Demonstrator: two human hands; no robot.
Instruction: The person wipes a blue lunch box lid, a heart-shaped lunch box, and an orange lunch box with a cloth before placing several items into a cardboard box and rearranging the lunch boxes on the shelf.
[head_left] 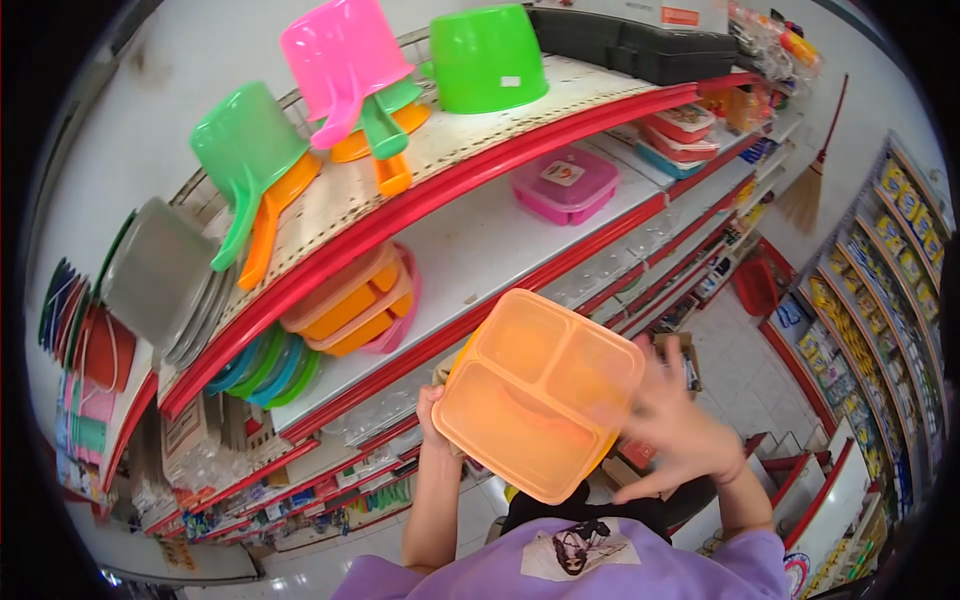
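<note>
Red-edged white shelves [480, 240], white wall [130, 125] behind, pale tiled floor [745, 365] (bright, even light), stocked racks [880, 300] opposite.

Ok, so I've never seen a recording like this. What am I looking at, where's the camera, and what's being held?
There is no machine here, just a person's two bare hands. The single picture comes from a camera worn on the person's head, looking forward and down. Its wide lens makes the shop shelves look curved.

The left hand holds an orange lunch box with three compartments by its lower left edge. The right hand is blurred, with fingers spread, and lies against the box's right side.

Behind the box, red-edged shelves carry plastic goods:
- a green bucket
- a pink scoop
- a pink container
- stacked orange boxes

A broom hangs at the right.
</note>
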